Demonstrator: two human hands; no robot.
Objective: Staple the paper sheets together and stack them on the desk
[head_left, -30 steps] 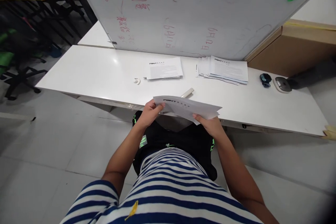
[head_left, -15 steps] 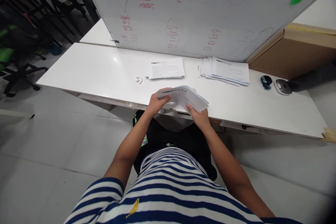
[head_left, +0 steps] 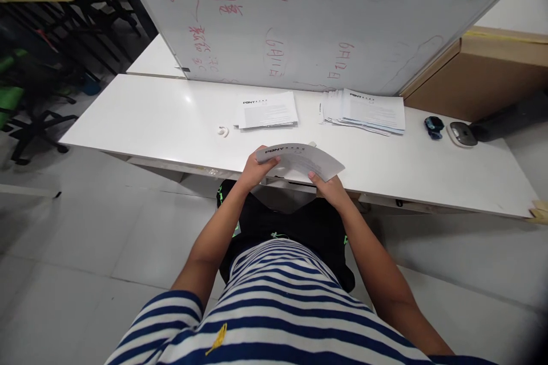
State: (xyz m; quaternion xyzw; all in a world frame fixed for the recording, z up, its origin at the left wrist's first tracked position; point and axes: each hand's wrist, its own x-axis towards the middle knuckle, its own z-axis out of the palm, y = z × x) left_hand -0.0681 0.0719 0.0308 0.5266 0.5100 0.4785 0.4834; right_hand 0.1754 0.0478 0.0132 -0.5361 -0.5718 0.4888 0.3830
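The paper [head_left: 300, 158] was bowed above the near edge of the surface [head_left: 171, 125], print upward. The left grip [head_left: 256, 172] was closed on its left end, thumb on top; the right grip [head_left: 333, 189] pinched its lower right edge, probably steadying the bend. Beyond, a small pile [head_left: 268, 113] lay apart from a large pile [head_left: 373, 114], likely keeping them distinct.

Just ahead of my left hand [head_left: 257, 171] and right hand [head_left: 333, 189], a white desk [head_left: 149, 120] is bearing a mostly hidden pale object [head_left: 313, 144]. Farther out, a thin paper stack [head_left: 269, 113] is lying; leftward, a curved white item [head_left: 223, 132] is resting. Rightward, a thicker paper stack [head_left: 375, 114], dark watch-like item [head_left: 434, 126] and grey-topped rounded device [head_left: 463, 134] are sitting.
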